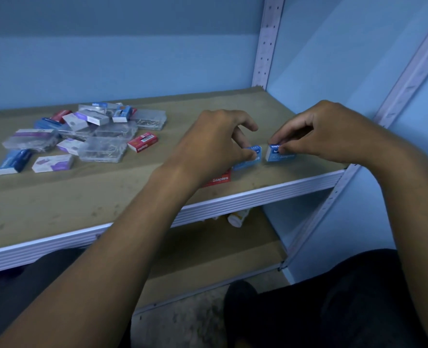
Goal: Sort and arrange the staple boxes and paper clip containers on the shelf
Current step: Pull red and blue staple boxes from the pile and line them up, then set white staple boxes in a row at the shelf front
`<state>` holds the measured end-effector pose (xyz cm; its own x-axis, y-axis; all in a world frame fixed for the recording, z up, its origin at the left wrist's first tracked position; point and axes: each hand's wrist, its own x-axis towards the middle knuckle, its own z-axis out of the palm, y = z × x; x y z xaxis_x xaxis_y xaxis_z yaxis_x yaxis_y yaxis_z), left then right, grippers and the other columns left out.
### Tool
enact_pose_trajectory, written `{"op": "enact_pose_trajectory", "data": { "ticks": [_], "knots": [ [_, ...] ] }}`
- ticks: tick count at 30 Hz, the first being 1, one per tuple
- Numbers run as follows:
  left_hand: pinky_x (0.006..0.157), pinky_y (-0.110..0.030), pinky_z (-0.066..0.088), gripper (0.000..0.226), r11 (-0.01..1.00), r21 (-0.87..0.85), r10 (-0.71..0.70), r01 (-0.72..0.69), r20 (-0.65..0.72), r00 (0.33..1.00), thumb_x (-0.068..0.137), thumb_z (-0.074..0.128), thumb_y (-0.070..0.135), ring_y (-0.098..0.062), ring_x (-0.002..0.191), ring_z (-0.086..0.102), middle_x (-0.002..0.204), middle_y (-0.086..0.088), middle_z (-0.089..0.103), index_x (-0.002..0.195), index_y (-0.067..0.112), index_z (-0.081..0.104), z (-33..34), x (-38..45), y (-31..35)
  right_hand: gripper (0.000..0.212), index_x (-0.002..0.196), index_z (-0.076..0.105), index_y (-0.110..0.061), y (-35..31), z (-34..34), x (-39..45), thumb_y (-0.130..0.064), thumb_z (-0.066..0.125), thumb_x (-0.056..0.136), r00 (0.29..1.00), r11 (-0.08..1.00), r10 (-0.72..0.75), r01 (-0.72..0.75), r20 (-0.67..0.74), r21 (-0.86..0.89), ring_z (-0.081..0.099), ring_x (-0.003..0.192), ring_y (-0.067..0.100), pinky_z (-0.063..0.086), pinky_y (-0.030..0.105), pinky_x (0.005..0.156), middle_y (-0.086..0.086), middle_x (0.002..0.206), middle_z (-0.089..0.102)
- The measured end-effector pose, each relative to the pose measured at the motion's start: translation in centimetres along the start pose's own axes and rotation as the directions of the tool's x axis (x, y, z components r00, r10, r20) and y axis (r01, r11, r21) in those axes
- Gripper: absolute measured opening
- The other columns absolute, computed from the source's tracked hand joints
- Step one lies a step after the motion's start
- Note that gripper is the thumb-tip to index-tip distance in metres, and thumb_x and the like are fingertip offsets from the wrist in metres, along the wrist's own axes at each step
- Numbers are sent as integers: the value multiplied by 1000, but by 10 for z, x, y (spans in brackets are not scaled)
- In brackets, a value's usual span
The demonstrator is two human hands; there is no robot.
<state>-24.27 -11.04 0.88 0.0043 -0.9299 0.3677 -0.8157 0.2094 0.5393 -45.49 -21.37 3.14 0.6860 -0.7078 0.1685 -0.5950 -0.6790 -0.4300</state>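
Clear containers [102, 149] hold paper clips, lids closed, amid staple boxes [142, 142]

Near the front right of the shelf [107, 197] sit three staple boxes: two blue ones, one under the left hand [218, 144] at [249, 159] and one under the right hand [326, 131] at [278, 154], plus one red box [218, 180] marked "Staples". The loose pile at the back left holds roughly five clear paper clip containers [102, 149], about five white-and-purple boxes [53, 163], at least three more blue boxes [13, 162] and two red ones [142, 142], though the overlap there makes an exact count uncertain. One white bottle [235, 218] lies on the lower shelf.
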Motion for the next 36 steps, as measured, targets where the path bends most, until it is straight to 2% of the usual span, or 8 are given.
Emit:
{"op": "enact_pose_trajectory", "data": {
  "ticks": [6, 12, 16, 20, 26, 30, 33, 36],
  "knots": [
    [72, -19, 52, 47, 999, 5, 40, -40, 48, 998, 70, 86, 34, 10, 67, 61, 79, 16, 74, 114, 30, 68, 11, 1, 6, 20, 85, 80, -45, 8, -4, -10, -27, 84, 79, 999, 1000, 31, -31, 25, -2, 64, 84, -15, 40, -3, 64, -29, 81, 73],
    [68, -17, 51, 48, 999, 4, 46, -46, 75, 996, 70, 86, 34, 12, 68, 61, 80, 17, 73, 115, 32, 67, 17, 3, 6, 20, 87, 81, -43, 10, -3, -13, -24, 83, 80, 997, 998, 55, -57, 55, 28, 64, 83, -14, 40, -3, 64, -29, 79, 73],
    [69, -19, 52, 47, 1000, 3, 31, -31, 91, 995, 70, 86, 34, 11, 67, 61, 79, 17, 73, 113, 32, 67, 19, 2, 6, 21, 86, 80, -44, 9, -2, -13, -24, 82, 81, 996, 998, 58, -59, 64, 11, 64, 84, -13, 42, 1, 65, -29, 81, 73],
    [64, -15, 49, 47, 1000, 3, 26, -26, 90, 996, 70, 86, 34, 12, 67, 61, 80, 16, 73, 114, 32, 67, 19, 0, 7, 22, 84, 80, -44, 9, -1, -12, -23, 83, 80, 994, 998, 68, -68, 81, 7, 64, 82, -15, 39, -3, 62, -28, 81, 73],
    [66, -24, 56, 47, 1000, -25, 16, -14, 72, 997, 70, 84, 43, 5, 67, 65, 80, 18, 73, 112, 31, 68, 10, -3, 8, 14, 89, 80, -47, 4, -2, -14, -35, 81, 80, 996, 996, 72, -75, 58, 47, 63, 87, -16, 41, 9, 70, -30, 85, 73],
    [74, -18, 53, 37, 1000, 14, 3, -4, 5, 1000, 77, 79, 44, 8, 75, 63, 84, 15, 74, 110, 30, 70, -4, -4, 1, 9, 90, 80, -45, -4, -1, -9, -38, 77, 85, 1000, 998, 23, -22, -19, 58, 65, 88, -14, 44, 13, 74, -31, 85, 73],
    [77, -19, 53, 32, 999, 36, -14, 14, -17, 1000, 80, 77, 43, 7, 77, 63, 88, 13, 74, 107, 27, 72, -16, -8, -7, 10, 88, 79, -45, -13, 4, -2, -35, 76, 87, 999, 998, -18, 20, -30, 68, 65, 88, -14, 43, 12, 75, -32, 85, 72],
    [74, -12, 49, 29, 997, 63, -35, 38, -46, 998, 81, 76, 42, 11, 75, 61, 94, 13, 73, 105, 26, 74, -28, -13, -17, 11, 89, 79, -45, -25, 9, 8, -35, 75, 88, 999, 996, -48, 50, -26, 67, 65, 89, -13, 45, 15, 77, -32, 87, 72]
  ]
}}
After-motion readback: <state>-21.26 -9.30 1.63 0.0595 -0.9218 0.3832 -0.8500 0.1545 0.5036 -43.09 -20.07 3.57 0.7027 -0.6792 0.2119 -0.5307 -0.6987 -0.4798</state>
